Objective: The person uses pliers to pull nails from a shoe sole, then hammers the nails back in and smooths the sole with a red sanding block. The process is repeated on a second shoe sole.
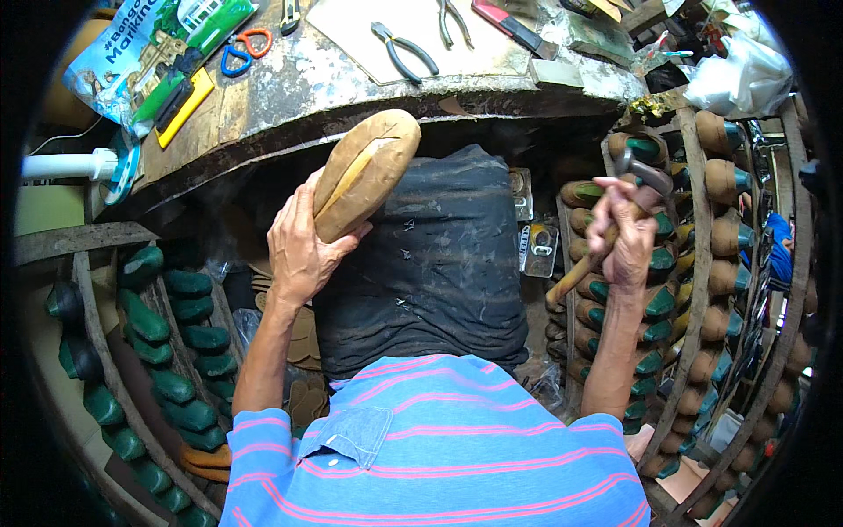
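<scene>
My left hand (297, 241) grips a tan leather shoe upper on its last (373, 162), bottom side turned up and toe pointing away to the right. Its leather edges are folded in around a long, lighter yellowish opening down the middle. Raised on the right, my right hand (625, 233) is closed around a hammer (577, 279). The metal hammer head sits above my fingers, and the wooden handle slants down to the left. Hammer and shoe are well apart. Beneath the shoe, a dark cloth (421, 263) covers my lap.
Across the front runs a worn workbench (299, 79) with pliers (404, 53), scissors (246, 51), a yellow-and-black tool (184, 107) and a red-handled blade (514, 28). Wooden racks of green lasts (145, 316) stand left; racks of tan shoes on lasts (722, 180) stand right.
</scene>
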The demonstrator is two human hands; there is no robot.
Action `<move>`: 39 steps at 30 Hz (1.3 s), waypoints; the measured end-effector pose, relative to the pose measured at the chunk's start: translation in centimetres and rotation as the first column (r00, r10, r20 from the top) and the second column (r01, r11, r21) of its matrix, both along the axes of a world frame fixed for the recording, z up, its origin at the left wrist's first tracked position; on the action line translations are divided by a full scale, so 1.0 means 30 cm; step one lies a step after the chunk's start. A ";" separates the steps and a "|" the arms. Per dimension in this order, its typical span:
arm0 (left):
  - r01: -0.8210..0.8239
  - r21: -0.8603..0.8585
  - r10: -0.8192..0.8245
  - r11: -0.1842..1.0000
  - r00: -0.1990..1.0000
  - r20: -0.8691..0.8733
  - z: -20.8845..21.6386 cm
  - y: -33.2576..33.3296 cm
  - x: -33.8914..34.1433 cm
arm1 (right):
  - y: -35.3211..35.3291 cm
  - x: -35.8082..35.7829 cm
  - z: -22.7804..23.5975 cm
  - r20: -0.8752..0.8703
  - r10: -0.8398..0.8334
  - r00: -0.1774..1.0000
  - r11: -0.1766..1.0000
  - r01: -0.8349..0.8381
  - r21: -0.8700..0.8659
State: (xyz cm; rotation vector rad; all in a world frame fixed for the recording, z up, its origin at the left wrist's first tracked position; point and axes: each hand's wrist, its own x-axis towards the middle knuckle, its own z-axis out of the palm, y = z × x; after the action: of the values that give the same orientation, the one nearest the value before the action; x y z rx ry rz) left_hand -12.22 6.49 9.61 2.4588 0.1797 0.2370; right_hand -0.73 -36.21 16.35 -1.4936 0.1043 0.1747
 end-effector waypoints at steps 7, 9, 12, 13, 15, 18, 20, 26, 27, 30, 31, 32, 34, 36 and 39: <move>-0.014 0.081 0.011 0.997 0.999 0.039 -0.002 0.022 -0.050 | 0.252 -0.058 -0.316 -0.372 0.222 0.901 0.972 -0.172 0.162; -0.019 0.139 0.016 0.990 1.000 0.022 -0.002 0.022 -0.070 | 0.258 -0.056 -0.361 -0.292 0.172 0.941 0.976 -0.122 0.181; 0.068 0.223 -0.088 0.972 0.992 0.085 -0.001 0.011 -0.090 | 0.272 -0.059 -0.380 -0.356 0.177 0.918 0.977 -0.121 0.175; 0.102 0.245 -0.124 0.964 0.989 0.075 -0.001 0.001 -0.094 | 0.273 -0.063 -0.378 -0.383 0.181 0.906 0.978 -0.124 0.170; 0.154 0.341 -0.189 0.927 0.979 0.071 -0.001 -0.035 -0.099 | 0.278 -0.078 -0.377 -0.352 0.167 0.921 0.978 -0.110 0.177; 0.208 0.444 -0.249 0.871 0.968 0.036 -0.008 -0.119 -0.102 | 0.274 -0.115 -0.381 -0.307 0.077 0.948 0.985 -0.025 0.170; 0.221 0.525 -0.258 0.822 0.966 -0.002 -0.020 -0.176 -0.103 | 0.256 -0.133 -0.362 -0.298 0.009 0.955 0.990 0.032 0.136; 0.241 0.540 -0.263 0.806 0.964 -0.037 -0.047 -0.207 -0.089 | 0.136 -0.088 -0.045 -0.022 -0.111 0.994 0.977 0.113 0.183; 0.243 0.521 -0.267 0.818 0.963 -0.031 -0.046 -0.206 -0.086 | 0.113 -0.080 0.021 0.077 -0.116 0.990 0.962 0.093 0.255; 0.272 0.532 -0.272 0.802 0.959 -0.081 -0.033 -0.218 -0.069 | 0.081 -0.065 0.110 0.273 -0.256 0.927 0.949 0.188 0.253; 0.285 0.532 -0.292 0.797 0.954 -0.074 -0.026 -0.221 -0.061 | 0.087 -0.068 0.098 0.235 -0.181 0.955 0.961 0.121 0.248; 0.297 0.532 -0.311 0.793 0.948 -0.066 -0.017 -0.223 -0.054 | 0.120 -0.076 0.051 0.229 -0.128 0.965 0.953 0.056 0.299; 0.330 0.507 -0.328 0.796 0.940 -0.098 0.001 -0.220 -0.037 | 0.247 -0.086 -0.122 0.385 0.128 0.914 0.988 -0.083 -0.132; 0.406 0.441 -0.350 0.801 0.914 -0.206 0.013 -0.207 -0.013 | 0.262 -0.084 -0.171 0.117 0.307 0.945 0.878 -0.233 -0.418; 0.386 0.505 -0.356 0.772 0.921 -0.160 0.023 -0.197 -0.016 | 0.213 -0.086 -0.119 0.092 0.183 0.979 0.926 -0.140 -0.350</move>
State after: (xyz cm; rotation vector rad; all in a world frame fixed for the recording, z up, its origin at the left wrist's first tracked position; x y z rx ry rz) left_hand -12.71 0.59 10.31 2.9812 -0.4112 0.0412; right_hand -3.30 -29.81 12.79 -1.8585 -0.0940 0.2044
